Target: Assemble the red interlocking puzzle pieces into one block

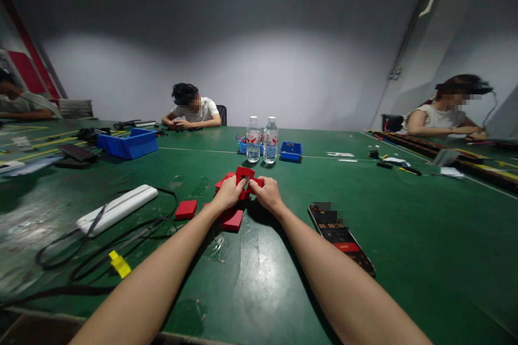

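Observation:
Both hands meet above the green table, around small red boxes. My left hand [229, 192] is closed on a red box [245, 172] that looks open toward me, its thumb at the opening. With fingers pinched, my right hand [267, 192] grips a red piece [256, 184], perhaps a flap or lid, against that box; whether the two are joined I cannot tell. Several more red boxes lie under and behind my left hand, partly hidden. One flat red box [232, 220] rests just below the left wrist, and another red box [186, 209] sits apart to the left.
Two water bottles [270, 141] stand beyond my hands, near a small blue tray [291, 151]. A phone [341, 238] showing a timer lies right. On the left are a white power bank [117, 209], black cables, a yellow tag [120, 264] and a blue bin [128, 143]. Other people sit around.

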### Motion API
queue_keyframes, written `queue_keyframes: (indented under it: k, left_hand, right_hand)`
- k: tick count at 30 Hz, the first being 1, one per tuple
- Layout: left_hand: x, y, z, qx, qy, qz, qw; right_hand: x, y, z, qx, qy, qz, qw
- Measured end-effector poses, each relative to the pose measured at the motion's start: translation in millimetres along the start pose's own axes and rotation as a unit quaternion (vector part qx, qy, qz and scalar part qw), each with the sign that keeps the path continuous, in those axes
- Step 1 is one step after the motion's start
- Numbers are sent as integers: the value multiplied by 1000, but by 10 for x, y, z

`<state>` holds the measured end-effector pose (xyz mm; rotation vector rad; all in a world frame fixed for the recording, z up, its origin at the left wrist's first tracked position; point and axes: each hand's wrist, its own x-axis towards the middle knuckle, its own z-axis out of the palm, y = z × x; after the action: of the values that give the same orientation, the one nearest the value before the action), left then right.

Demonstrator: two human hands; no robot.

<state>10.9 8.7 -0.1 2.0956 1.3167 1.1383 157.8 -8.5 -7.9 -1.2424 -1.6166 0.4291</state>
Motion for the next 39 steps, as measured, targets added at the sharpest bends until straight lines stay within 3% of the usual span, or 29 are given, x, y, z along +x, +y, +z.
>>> queue_keyframes:
  k: [6, 11, 18, 32, 39]
  left_hand:
    - [14, -14, -35, 2, 16, -15, 1000]
    - [23, -46, 16, -67, -21, -24, 997]
    - [20, -77, 66, -91, 2, -32, 995]
    - [8, -85, 65, -166, -36, -34, 985]
    - [10, -31, 40, -279, -66, -62, 956]
  right_hand:
    - [-12, -7, 64, 10, 33, -38, 999]
    - [40, 53, 57, 51, -12, 13, 999]
    - [74, 77, 16, 74, -38, 16, 996]
    - [64, 73, 19, 76, -60, 30, 995]
    - [10, -31, 72, 62, 18, 35, 997]
